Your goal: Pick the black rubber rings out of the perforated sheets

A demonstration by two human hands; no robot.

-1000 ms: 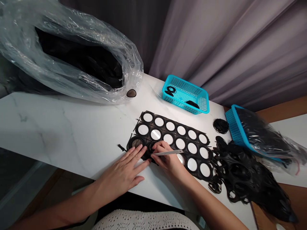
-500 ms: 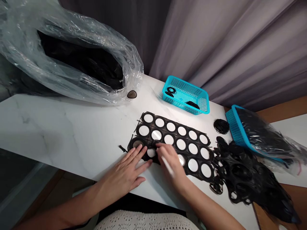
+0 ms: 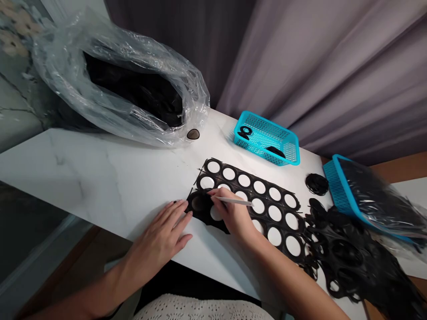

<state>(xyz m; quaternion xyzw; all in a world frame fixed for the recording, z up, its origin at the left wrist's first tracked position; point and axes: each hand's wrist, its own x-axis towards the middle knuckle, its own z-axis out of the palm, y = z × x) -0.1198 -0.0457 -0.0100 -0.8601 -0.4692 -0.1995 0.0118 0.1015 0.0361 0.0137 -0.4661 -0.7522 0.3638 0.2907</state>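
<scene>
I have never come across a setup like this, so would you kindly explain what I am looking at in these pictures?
There is no machine here: a person works with two bare hands, and every picture comes from one camera worn on their head, looking forward and down.

On the white table lies a black sheet with rows of rounds that show white. The left hand rests flat, fingertips at the sheet's left end. The right hand holds a slim pale tool over the sheet.

Beyond the sheet stands a blue basket with a few black pieces inside. At the right are a heap of black material and a second blue basket; at the left, a clear plastic bag holds something black.
</scene>
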